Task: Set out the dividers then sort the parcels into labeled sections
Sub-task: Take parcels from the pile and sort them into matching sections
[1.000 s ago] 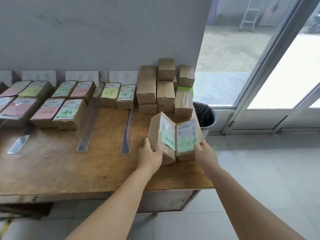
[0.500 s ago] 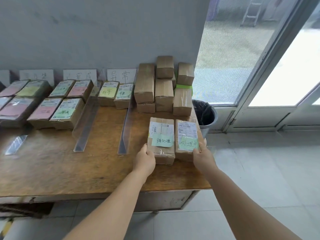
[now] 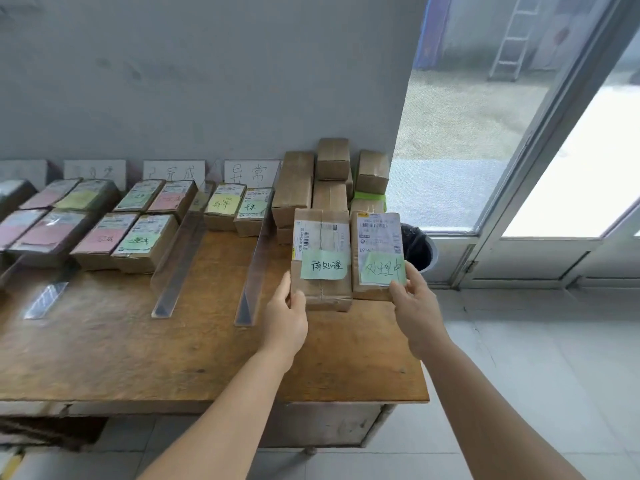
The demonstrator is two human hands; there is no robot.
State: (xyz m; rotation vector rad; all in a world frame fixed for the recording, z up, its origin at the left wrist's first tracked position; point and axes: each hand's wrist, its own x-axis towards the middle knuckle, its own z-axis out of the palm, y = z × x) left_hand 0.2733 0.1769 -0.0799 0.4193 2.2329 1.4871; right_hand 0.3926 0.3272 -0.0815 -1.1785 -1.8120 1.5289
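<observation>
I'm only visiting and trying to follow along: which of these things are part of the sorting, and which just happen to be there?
Part of the job:
- two parcels in hand: left parcel, right parcel
- left hand, right hand
- clear dividers
- section signs
- sorted parcels
- unsorted stack

Just there:
- black bin
- ladder
</observation>
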